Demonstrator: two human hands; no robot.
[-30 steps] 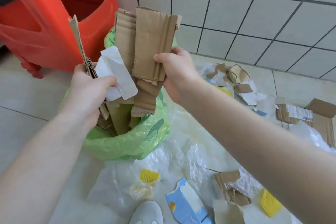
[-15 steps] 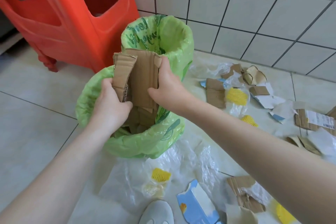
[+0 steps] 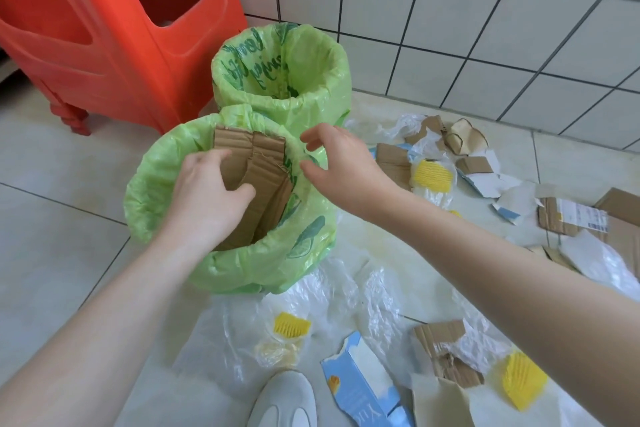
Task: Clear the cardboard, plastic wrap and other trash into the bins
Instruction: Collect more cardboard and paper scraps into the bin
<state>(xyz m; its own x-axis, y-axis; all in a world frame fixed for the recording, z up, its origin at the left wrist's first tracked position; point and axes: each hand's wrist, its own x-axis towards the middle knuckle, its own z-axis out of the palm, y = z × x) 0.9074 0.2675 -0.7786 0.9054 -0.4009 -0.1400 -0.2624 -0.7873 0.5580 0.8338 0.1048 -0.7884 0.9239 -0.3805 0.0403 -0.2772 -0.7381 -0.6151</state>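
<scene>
A: Nearest the camera, wrap and carton scraps litter the floor by a shoe.
B: Hands?
A: Left hand pinches the cardboard standing in the near bin. Right hand just beside, fingers spread, holding nothing.
B: Risk?
A: Cardboard stands tall and may snag the liner or tip the bin if pushed hard.
B: Beyond?
A: Far bin, red stool, tiled wall.
</scene>
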